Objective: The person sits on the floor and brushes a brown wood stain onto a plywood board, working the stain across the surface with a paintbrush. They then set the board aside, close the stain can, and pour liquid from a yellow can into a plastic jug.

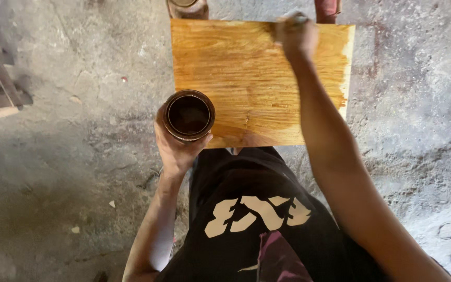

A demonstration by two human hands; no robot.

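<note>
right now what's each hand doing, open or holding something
Left hand: closed around a round can of dark liquid.
Right hand: fingers closed on a blurred tool, likely a brush, at the far edge of the wooden board.

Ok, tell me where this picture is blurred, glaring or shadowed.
Head view: the right hand is motion-blurred at the far edge of the wooden board; the wet board shows a soft sheen, no harsh glare; the left hand and the open can it holds are sharp; the concrete floor darkens lower left; the frame corners look slightly stretched.
</note>
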